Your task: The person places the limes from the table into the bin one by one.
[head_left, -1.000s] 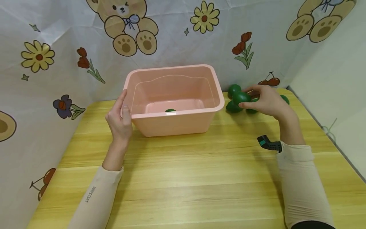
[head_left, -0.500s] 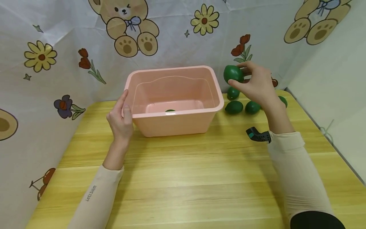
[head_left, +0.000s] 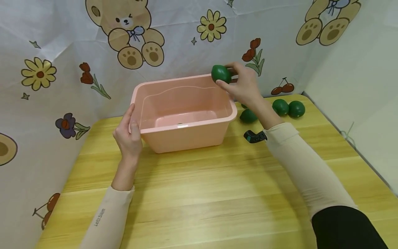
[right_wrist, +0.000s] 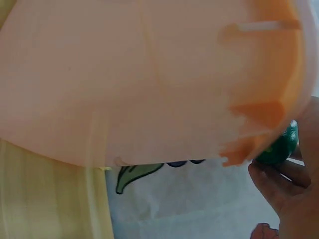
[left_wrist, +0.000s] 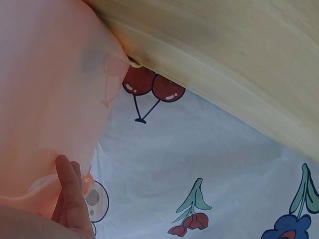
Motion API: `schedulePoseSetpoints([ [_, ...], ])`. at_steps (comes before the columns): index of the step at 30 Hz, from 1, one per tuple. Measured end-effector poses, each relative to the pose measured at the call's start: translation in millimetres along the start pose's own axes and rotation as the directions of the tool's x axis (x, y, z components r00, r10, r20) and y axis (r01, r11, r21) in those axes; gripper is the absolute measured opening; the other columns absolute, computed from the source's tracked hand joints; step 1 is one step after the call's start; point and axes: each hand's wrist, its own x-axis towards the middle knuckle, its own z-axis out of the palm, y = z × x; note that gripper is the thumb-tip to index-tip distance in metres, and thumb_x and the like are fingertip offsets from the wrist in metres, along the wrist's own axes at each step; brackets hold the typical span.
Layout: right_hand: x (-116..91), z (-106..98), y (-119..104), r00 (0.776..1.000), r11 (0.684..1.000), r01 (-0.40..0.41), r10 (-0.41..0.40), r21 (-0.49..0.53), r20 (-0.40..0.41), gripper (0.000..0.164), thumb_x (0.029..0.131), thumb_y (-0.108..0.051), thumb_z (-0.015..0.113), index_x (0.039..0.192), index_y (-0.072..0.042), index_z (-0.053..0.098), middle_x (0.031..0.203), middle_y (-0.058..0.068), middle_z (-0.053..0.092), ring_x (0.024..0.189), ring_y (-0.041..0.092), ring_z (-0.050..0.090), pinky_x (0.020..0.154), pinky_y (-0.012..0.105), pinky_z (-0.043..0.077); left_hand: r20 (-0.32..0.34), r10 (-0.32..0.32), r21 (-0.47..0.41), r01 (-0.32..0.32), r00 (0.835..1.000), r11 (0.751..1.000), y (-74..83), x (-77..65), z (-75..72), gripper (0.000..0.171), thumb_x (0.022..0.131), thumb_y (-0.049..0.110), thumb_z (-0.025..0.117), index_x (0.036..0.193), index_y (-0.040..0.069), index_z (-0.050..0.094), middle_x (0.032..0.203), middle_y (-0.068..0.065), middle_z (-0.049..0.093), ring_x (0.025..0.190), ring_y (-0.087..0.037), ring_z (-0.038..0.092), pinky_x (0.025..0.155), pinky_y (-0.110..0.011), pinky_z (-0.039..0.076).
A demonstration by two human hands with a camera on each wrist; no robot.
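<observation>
A pink plastic basin (head_left: 186, 138) stands on the table near the back, in the head view. My left hand (head_left: 128, 138) holds its left rim near the front corner; in the left wrist view the fingers (left_wrist: 72, 199) lie along the basin's outer wall. Above the basin's back right corner, my right hand (head_left: 244, 84) grips a shiny green lime (head_left: 220, 74) between thumb and fingers. The right wrist view shows that lime (right_wrist: 280, 147) partly hidden behind the basin's rim. Only a sliver of green shows inside the basin, behind its front rim.
More limes lie right of the basin: one lime (head_left: 248, 116) close to its wall, another mostly hidden behind it, and a pair farther right, including a lime (head_left: 296, 109). A printed cloth (head_left: 180, 45) hangs behind the wooden table (head_left: 192, 193).
My right hand has lifted the lime off the group at right and carried it left, over the basin's back right corner. The left hand stays on the rim.
</observation>
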Motion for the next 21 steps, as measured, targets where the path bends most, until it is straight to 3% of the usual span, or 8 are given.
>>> schedulePoseSetpoints([
  [5,7.2,18.7,4.7,0.999,0.999,0.044,-0.044,0.023,0.017,0.056,0.096,-0.032,0.076,0.143,-0.007,0.06,0.13,0.015,0.071,0.119,0.025,0.066,0.101,0.04,0.056,-0.016,0.007,0.009,-0.007,1.0,1.0,-2.4,-0.2,0.4,0.055,0.094,0.03,0.043,0.138,0.015,0.072,0.109,-0.022,0.078,0.049,-0.005,0.026,0.048,-0.022,0.022],
  [11,15.3,24.7,9.1,0.997,0.998,0.057,-0.056,-0.022,0.058,0.054,0.098,-0.03,0.073,0.145,-0.008,0.058,0.132,0.016,0.067,0.117,0.03,0.059,0.101,0.044,0.05,-0.007,0.023,0.013,-0.023,1.0,1.0,-3.2,0.8,1.9,0.056,0.094,0.03,0.042,0.139,0.014,0.071,0.121,-0.019,0.076,0.05,-0.007,0.029,0.049,-0.022,0.024],
  [14,17.8,22.9,7.7,0.991,0.996,0.068,-0.06,-0.061,0.119,0.053,0.098,-0.027,0.073,0.145,-0.007,0.059,0.137,0.017,0.064,0.119,0.034,0.053,0.103,0.049,0.043,-0.02,0.026,0.013,-0.025,0.999,1.0,-2.8,1.5,2.5,0.056,0.093,0.03,0.042,0.138,0.014,0.072,0.099,-0.023,0.078,0.049,-0.005,0.025,0.048,-0.023,0.021],
  [17,19.4,21.4,5.6,0.983,0.991,0.073,-0.053,-0.11,0.176,0.051,0.099,-0.025,0.072,0.144,-0.005,0.06,0.141,0.017,0.063,0.125,0.037,0.049,0.109,0.051,0.037,-0.033,0.027,0.014,-0.026,0.999,1.0,-2.8,2.3,2.8,0.056,0.092,0.029,0.043,0.137,0.015,0.073,0.076,-0.024,0.069,0.048,-0.003,0.022,0.048,-0.022,0.019],
  [21,21.1,20.3,4.3,0.974,0.984,0.07,-0.032,-0.163,0.226,0.043,0.099,-0.021,0.071,0.138,-0.003,0.066,0.143,0.018,0.062,0.134,0.039,0.046,0.115,0.052,0.033,-0.039,0.035,0.013,-0.035,0.999,0.999,-4.0,2.5,4.0,0.055,0.092,0.028,0.043,0.136,0.014,0.074,0.067,-0.021,0.061,0.047,-0.001,0.021,0.048,-0.021,0.018],
])
